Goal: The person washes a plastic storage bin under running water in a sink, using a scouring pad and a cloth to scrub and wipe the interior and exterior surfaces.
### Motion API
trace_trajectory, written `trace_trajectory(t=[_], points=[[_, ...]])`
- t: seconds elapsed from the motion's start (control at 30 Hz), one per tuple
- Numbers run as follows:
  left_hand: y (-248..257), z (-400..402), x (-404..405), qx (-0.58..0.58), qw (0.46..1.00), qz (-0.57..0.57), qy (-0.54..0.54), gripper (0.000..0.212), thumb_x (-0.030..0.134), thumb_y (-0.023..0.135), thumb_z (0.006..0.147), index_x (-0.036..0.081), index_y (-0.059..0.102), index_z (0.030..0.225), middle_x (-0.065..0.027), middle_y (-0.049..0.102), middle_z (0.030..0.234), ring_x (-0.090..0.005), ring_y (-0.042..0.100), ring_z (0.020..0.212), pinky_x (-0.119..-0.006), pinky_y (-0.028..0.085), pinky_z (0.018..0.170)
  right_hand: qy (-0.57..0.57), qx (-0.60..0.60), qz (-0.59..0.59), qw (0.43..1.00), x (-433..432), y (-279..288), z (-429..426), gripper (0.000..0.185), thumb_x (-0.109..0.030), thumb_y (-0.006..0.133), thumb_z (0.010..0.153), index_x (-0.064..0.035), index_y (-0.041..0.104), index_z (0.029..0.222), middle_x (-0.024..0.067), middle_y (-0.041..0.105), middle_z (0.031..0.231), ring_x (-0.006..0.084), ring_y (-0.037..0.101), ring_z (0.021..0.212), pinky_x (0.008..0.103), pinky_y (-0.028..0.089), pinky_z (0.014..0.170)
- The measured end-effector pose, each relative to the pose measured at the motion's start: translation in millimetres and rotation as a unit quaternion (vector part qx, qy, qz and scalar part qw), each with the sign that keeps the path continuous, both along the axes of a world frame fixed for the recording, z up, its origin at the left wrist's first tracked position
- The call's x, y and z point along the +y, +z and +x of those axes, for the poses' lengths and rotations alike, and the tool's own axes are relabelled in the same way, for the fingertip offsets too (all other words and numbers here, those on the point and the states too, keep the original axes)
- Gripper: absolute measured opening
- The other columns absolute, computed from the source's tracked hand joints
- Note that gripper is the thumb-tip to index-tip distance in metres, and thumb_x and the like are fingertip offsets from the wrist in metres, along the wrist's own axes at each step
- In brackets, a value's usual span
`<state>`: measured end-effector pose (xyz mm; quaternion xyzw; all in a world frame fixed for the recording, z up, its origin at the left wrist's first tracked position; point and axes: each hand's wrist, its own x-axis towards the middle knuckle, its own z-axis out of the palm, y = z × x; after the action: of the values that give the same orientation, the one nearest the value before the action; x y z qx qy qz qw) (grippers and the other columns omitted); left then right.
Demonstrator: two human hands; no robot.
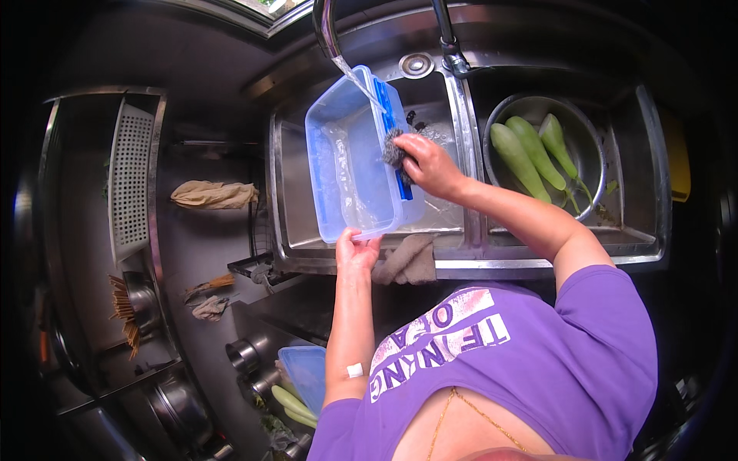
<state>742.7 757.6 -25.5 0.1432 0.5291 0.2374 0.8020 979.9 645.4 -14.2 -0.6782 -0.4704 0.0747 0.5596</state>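
Note:
A translucent plastic container (369, 155) with a blue latch strip (385, 104) is tilted over the left basin of a steel double sink. My left hand (357, 250) grips its near rim from below. In my right hand (426, 161) is a metal scouring pad (394, 148), pressed against the latch side of the container. From the faucet (326, 29) a stream of water (360, 80) falls onto that same side. Some water lies inside the container, along its lower part.
In the right basin (634, 219), a round metal bowl (601, 173) holds several pale green gourds (519, 152). A brown cloth (415, 259) hangs over the sink's front edge. To the left are a beige cloth (213, 195), a white perforated basket (131, 184) and a blue lid (304, 371).

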Motion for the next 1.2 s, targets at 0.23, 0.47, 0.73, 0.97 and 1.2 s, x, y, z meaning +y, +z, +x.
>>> trace_trajectory(t=[0.23, 0.47, 0.73, 0.97, 1.2], points=[[7, 4, 1, -0.019, 0.999, -0.045, -0.01, 0.06, 0.002, 0.044, 0.074, -0.014, 0.031, 0.13, -0.0312, 0.045, 0.128, -0.0544, 0.049, 0.111, -0.044, 0.061, 0.075, -0.035, 0.087, 0.01, 0.996, 74, -2, 76, 0.035, -0.012, 0.051, 0.08, -0.0049, 0.061, 0.112, 0.017, 0.064, 0.108, 0.0345, 0.061, 0.099, 0.0389, 0.048, 0.09], [26, 14, 4, 0.006, 0.997, -0.059, 0.058, 0.022, -0.002, 0.043, 0.074, -0.013, 0.043, 0.093, -0.0315, 0.049, 0.117, -0.0574, 0.044, 0.114, -0.038, 0.063, 0.066, 0.116, 0.091, -0.032, 0.989, 4, -3, 9, 0.032, -0.009, 0.052, 0.078, -0.0039, 0.058, 0.109, 0.0185, 0.064, 0.102, 0.0348, 0.062, 0.097, 0.0394, 0.048, 0.085], [33, 19, 2, -0.015, 0.992, -0.122, 0.023, 0.017, -0.003, 0.044, 0.074, -0.012, 0.043, 0.089, -0.0297, 0.051, 0.115, -0.0537, 0.045, 0.116, -0.037, 0.064, 0.066, 0.066, 0.122, -0.036, 0.99, 68, -9, 69, 0.029, -0.008, 0.049, 0.08, -0.003, 0.055, 0.108, 0.0169, 0.063, 0.097, 0.0285, 0.062, 0.091, 0.0355, 0.047, 0.083], [25, 5, 8, -0.012, 0.995, -0.101, 0.021, 0.02, -0.001, 0.045, 0.075, -0.012, 0.045, 0.092, -0.0287, 0.052, 0.114, -0.0533, 0.051, 0.11, -0.037, 0.063, 0.067, 0.149, 0.124, -0.077, 0.978, 31, 12, 36, 0.03, -0.009, 0.052, 0.078, -0.0064, 0.058, 0.107, 0.0165, 0.065, 0.1, 0.0327, 0.062, 0.096, 0.0395, 0.047, 0.085], [21, 15, -9, -0.005, 0.997, -0.082, -0.001, 0.03, 0.0, 0.045, 0.076, -0.014, 0.044, 0.102, -0.0275, 0.052, 0.113, -0.0546, 0.05, 0.108, -0.04, 0.063, 0.067, 0.003, 0.085, 0.02, 0.996, 35, 11, 45, 0.027, -0.008, 0.053, 0.08, -0.007, 0.062, 0.105, 0.0124, 0.065, 0.102, 0.0288, 0.062, 0.097, 0.0387, 0.048, 0.086]])
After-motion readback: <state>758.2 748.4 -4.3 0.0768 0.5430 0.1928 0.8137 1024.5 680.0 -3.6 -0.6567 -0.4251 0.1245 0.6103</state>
